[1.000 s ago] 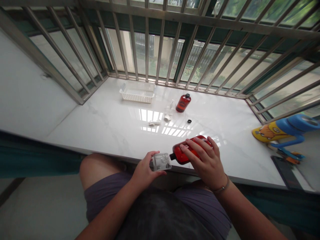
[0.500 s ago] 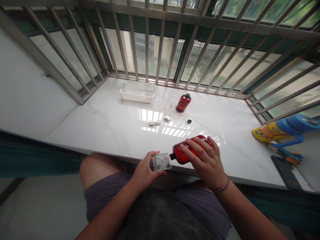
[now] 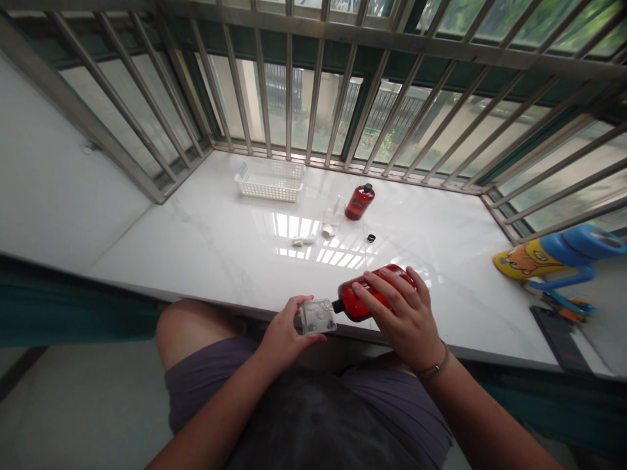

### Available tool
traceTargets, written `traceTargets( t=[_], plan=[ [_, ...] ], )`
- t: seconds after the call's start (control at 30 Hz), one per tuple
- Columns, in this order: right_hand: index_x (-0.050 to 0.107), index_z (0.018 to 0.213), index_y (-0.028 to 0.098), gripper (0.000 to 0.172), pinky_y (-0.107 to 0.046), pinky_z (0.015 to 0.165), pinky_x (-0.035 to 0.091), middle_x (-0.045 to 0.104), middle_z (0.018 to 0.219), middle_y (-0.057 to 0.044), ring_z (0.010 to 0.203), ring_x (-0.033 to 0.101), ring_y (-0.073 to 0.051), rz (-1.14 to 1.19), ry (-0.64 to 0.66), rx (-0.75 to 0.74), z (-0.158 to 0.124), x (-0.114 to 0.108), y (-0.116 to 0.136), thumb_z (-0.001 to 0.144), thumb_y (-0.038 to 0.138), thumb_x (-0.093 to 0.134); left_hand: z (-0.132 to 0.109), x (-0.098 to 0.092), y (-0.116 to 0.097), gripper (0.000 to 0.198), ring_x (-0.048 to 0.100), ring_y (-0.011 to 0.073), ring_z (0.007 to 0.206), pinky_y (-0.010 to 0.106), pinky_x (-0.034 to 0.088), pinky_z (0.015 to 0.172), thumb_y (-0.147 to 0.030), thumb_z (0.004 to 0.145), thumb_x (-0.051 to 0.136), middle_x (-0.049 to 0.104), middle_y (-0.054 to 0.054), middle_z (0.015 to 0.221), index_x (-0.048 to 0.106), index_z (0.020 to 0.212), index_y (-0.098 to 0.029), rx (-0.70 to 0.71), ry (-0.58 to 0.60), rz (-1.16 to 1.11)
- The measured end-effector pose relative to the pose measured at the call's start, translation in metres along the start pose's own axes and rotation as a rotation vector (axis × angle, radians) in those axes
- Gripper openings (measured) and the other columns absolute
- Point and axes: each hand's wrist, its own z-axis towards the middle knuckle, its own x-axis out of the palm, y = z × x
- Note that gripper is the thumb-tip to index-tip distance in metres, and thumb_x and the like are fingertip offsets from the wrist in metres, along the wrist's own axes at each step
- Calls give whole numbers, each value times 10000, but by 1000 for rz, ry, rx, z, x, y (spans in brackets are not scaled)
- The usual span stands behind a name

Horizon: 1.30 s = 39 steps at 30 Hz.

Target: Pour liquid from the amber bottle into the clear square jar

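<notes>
L hand point(image 3: 281, 333) curled round clear plastic piece point(image 3: 318, 317), thumb on top, firm hold, just over front edge of marble sill point(image 3: 441, 281). Black neck of red bottle point(image 3: 353, 301) right up against piece's R side, can't tell if actually touching. Bottle lying tilted, R hand point(image 3: 399, 313) wrapped over it, fingers spread, solid grip. Looks like lining up bottle w/ piece, so next move needs both hands steady.
</notes>
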Motion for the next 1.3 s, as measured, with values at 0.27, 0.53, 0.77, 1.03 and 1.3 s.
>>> traceTargets(
  t=[0.27, 0.53, 0.77, 1.03, 1.3],
  plan=[
    [645, 1463, 292, 524, -623, 1293, 341, 705, 1453, -66, 1406, 587, -296, -11, -5, -4, 1, -1, 1, 983, 89, 698, 0, 2, 8, 839, 675, 324, 1297, 462, 508, 1142, -314, 659, 1004, 713, 82, 1411, 594, 1391, -293, 33, 7, -9],
    [641, 1474, 294, 552, -608, 1318, 310, 696, 1466, -63, 1424, 578, -296, -7, -1, -4, -1, -1, 0, 970, 80, 706, 1, 3, 8, 828, 686, 327, 1290, 475, 510, 1147, -315, 661, 999, 730, 89, 1385, 595, 1384, -293, 40, 10, -23],
    [642, 1468, 298, 523, -629, 1298, 333, 697, 1468, -63, 1427, 574, -294, -8, 9, -6, -1, -1, 2, 991, 86, 685, 0, 3, 10, 831, 672, 332, 1315, 480, 498, 1163, -325, 653, 1007, 711, 97, 1420, 605, 1380, -292, 50, 4, -19],
    [636, 1472, 317, 533, -615, 1315, 321, 694, 1475, -49, 1429, 584, -286, -19, 11, -9, -1, -1, 1, 989, 99, 696, 0, 4, 11, 837, 659, 336, 1338, 482, 492, 1171, -331, 662, 1004, 694, 98, 1447, 594, 1391, -295, 56, 9, -14],
    [622, 1491, 319, 552, -616, 1318, 315, 690, 1481, -50, 1436, 577, -284, -25, 15, -9, -2, -2, 2, 990, 101, 696, -1, 3, 12, 828, 644, 337, 1365, 485, 469, 1200, -343, 664, 1004, 680, 94, 1476, 602, 1387, -302, 68, 5, -3]
  ],
)
